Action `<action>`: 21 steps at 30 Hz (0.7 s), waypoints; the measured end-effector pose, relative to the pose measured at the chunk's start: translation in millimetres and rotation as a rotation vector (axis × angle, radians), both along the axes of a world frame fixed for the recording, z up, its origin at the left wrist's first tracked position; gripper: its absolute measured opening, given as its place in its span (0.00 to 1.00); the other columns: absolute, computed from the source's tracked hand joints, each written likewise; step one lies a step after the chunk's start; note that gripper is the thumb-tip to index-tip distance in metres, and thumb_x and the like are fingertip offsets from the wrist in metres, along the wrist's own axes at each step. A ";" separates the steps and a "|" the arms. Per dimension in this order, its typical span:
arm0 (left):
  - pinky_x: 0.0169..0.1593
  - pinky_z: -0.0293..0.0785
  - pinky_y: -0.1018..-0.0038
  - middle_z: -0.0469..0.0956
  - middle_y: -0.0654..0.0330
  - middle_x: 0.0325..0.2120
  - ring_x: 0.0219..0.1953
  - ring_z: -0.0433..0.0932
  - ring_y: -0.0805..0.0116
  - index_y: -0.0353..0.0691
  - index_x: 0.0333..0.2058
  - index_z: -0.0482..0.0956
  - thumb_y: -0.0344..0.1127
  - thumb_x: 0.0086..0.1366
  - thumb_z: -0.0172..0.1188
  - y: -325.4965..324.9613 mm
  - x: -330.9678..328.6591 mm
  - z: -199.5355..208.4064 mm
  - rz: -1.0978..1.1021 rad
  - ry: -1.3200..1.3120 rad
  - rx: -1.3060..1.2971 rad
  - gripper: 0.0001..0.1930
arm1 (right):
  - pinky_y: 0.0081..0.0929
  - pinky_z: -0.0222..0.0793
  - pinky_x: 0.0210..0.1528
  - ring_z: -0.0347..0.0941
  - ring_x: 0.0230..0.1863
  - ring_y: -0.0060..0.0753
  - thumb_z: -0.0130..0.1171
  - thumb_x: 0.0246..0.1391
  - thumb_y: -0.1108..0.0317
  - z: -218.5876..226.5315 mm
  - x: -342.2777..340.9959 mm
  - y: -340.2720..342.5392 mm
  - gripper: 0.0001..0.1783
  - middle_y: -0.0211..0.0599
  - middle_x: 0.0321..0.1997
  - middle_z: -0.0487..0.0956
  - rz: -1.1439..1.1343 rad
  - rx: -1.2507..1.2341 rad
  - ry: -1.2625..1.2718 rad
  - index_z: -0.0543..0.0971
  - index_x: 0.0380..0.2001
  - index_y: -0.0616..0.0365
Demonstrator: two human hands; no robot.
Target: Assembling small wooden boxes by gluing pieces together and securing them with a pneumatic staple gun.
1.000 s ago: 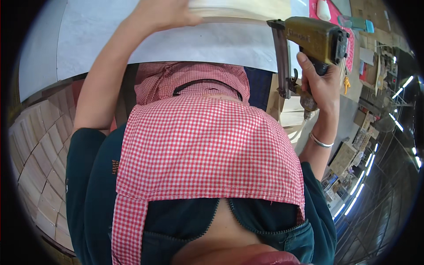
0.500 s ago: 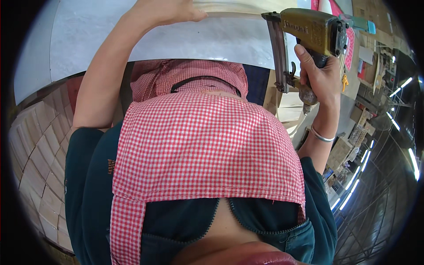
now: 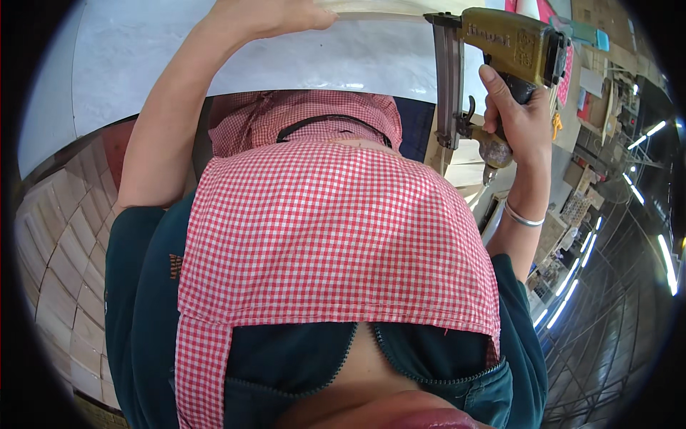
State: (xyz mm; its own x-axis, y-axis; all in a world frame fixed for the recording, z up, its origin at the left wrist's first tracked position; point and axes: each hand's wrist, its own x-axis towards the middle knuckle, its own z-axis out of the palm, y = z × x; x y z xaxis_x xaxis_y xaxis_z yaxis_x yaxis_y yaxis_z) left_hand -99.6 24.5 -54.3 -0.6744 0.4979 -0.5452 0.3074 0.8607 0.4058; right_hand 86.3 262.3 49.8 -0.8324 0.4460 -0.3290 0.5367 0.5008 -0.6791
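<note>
Left hand (image 3: 268, 14) cut off by top edge — fingertips out of frame, so is most of the pale wooden strip (image 3: 371, 7) it presses. Nail gun (image 3: 500, 53) top clipped too — nose contact point unclear.

Both arms reach up and forward; the left hand (image 3: 268, 14) presses flat, fingers extended, while the right hand (image 3: 518, 118) is clenched in a tight grip, wrist cocked.
</note>
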 end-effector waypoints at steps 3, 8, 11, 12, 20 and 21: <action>0.59 0.66 0.61 0.72 0.51 0.47 0.51 0.70 0.52 0.41 0.40 0.73 0.39 0.44 0.72 -10.4 -0.9 -1.2 0.027 -0.149 0.084 0.24 | 0.17 0.58 0.12 0.64 0.09 0.18 0.71 0.58 0.61 3.4 -1.7 -8.2 0.15 0.26 0.11 0.72 0.008 0.023 0.033 0.82 0.26 0.61; 0.65 0.65 0.58 0.69 0.48 0.54 0.57 0.69 0.47 0.40 0.44 0.71 0.37 0.46 0.72 -36.0 -0.3 -20.7 0.095 -0.476 0.320 0.27 | 0.17 0.58 0.12 0.64 0.09 0.18 0.72 0.58 0.61 12.1 -1.1 -23.2 0.14 0.26 0.12 0.73 0.054 0.068 0.119 0.82 0.28 0.61; 0.67 0.63 0.56 0.65 0.45 0.60 0.61 0.67 0.44 0.39 0.48 0.69 0.36 0.47 0.71 -47.9 -2.0 -44.0 0.092 -0.183 0.273 0.29 | 0.16 0.58 0.12 0.63 0.09 0.18 0.73 0.57 0.61 15.1 -4.3 -28.6 0.15 0.26 0.12 0.73 0.112 0.071 0.109 0.83 0.30 0.62; 0.67 0.63 0.56 0.65 0.45 0.60 0.61 0.67 0.44 0.39 0.48 0.69 0.36 0.47 0.71 -49.3 -2.2 -40.0 0.105 -0.181 0.266 0.29 | 0.16 0.58 0.12 0.63 0.09 0.18 0.73 0.57 0.61 14.8 -5.4 -31.3 0.15 0.26 0.12 0.73 0.124 0.062 0.111 0.83 0.30 0.62; 0.65 0.66 0.56 0.63 0.42 0.62 0.61 0.66 0.43 0.38 0.51 0.67 0.36 0.47 0.69 -29.3 -4.9 -81.0 0.065 -0.561 0.567 0.31 | 0.16 0.57 0.15 0.65 0.12 0.17 0.75 0.55 0.59 9.0 -18.7 -61.4 0.18 0.27 0.16 0.78 0.270 -0.027 0.052 0.84 0.38 0.63; 0.65 0.66 0.56 0.62 0.41 0.62 0.61 0.66 0.43 0.38 0.51 0.67 0.36 0.47 0.68 -31.9 -5.7 -92.1 0.061 -0.580 0.628 0.31 | 0.16 0.57 0.16 0.65 0.13 0.17 0.75 0.55 0.58 5.6 -20.5 -66.8 0.18 0.28 0.17 0.78 0.291 -0.030 0.059 0.84 0.39 0.63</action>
State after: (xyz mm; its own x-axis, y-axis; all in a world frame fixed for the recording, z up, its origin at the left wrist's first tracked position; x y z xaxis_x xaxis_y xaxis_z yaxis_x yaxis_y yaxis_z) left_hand -105.3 -7.3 -146.4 -0.4097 0.7950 -0.4473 -0.1360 0.4316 0.8917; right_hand 65.7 195.4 55.4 -0.9418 0.1766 -0.2861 0.3330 0.6071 -0.7214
